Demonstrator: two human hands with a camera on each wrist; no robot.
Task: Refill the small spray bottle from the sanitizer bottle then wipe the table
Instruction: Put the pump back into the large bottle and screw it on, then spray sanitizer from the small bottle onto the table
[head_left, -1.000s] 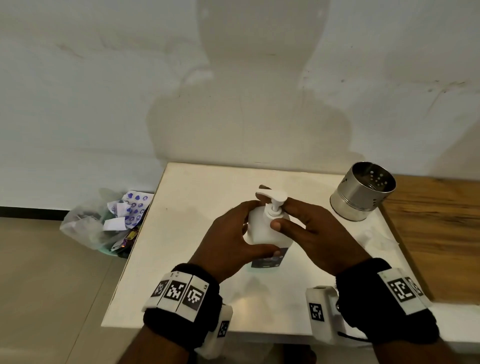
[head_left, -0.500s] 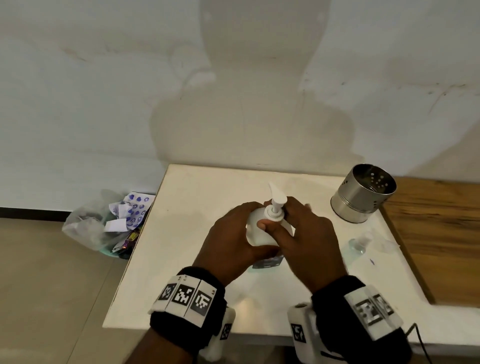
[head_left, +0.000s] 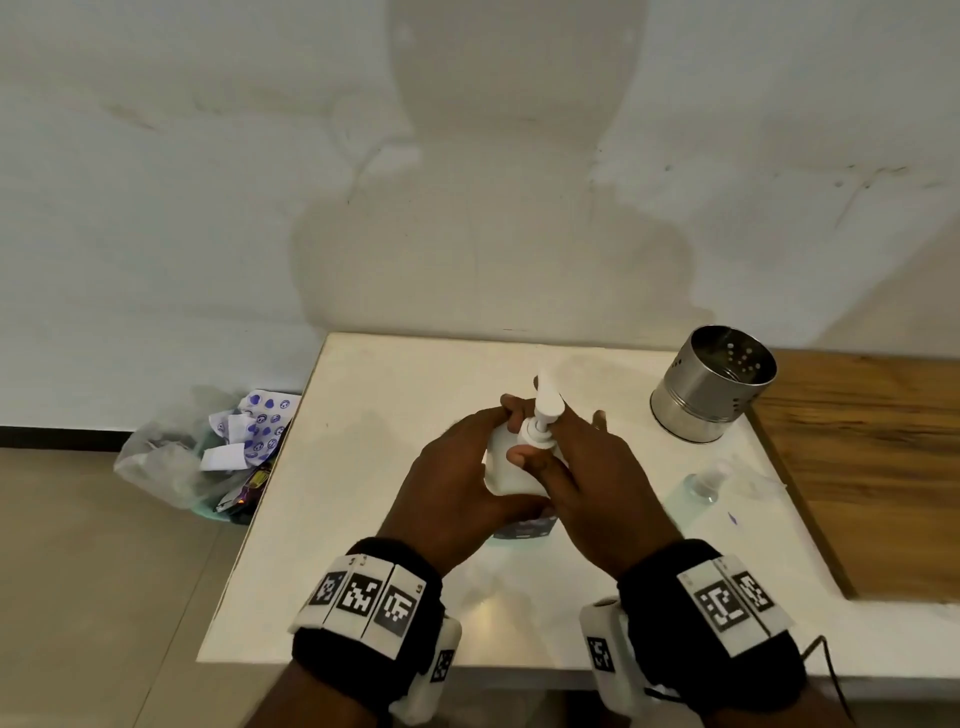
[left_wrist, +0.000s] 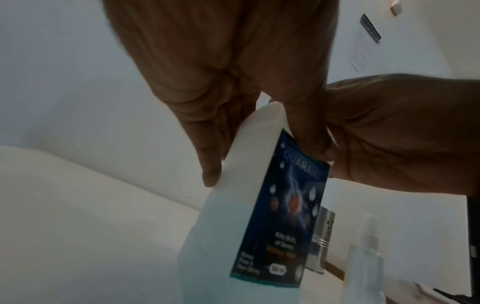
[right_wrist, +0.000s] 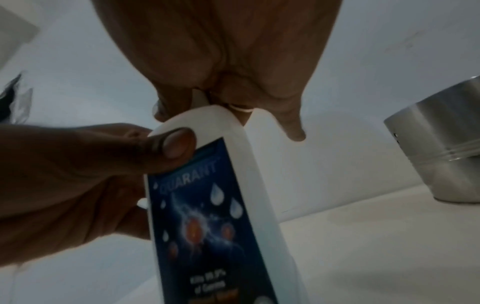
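Observation:
The white sanitizer bottle (head_left: 506, 467) with a dark blue label (left_wrist: 283, 216) stands on the white table (head_left: 363, 415). My left hand (head_left: 457, 478) grips its body, thumb on the label's top (right_wrist: 176, 144). My right hand (head_left: 582, 483) pinches the white pump collar (head_left: 537, 434) at the neck; the pump nozzle (head_left: 545, 392) points away from me. The small clear spray bottle (head_left: 701, 486) lies on the table to the right, and in the left wrist view the spray bottle (left_wrist: 366, 257) shows beside the label.
A perforated steel canister (head_left: 711, 384) stands at the back right, also the canister (right_wrist: 441, 148) near my right hand. A wooden surface (head_left: 872, 467) adjoins the table on the right. A bin with a plastic bag and wrappers (head_left: 208, 457) sits on the floor at left.
My right hand has twisted the pump head: the nozzle swung from pointing left to pointing away from me. The wrist turned inward, uncovering the small spray bottle. The left hand kept its grip.

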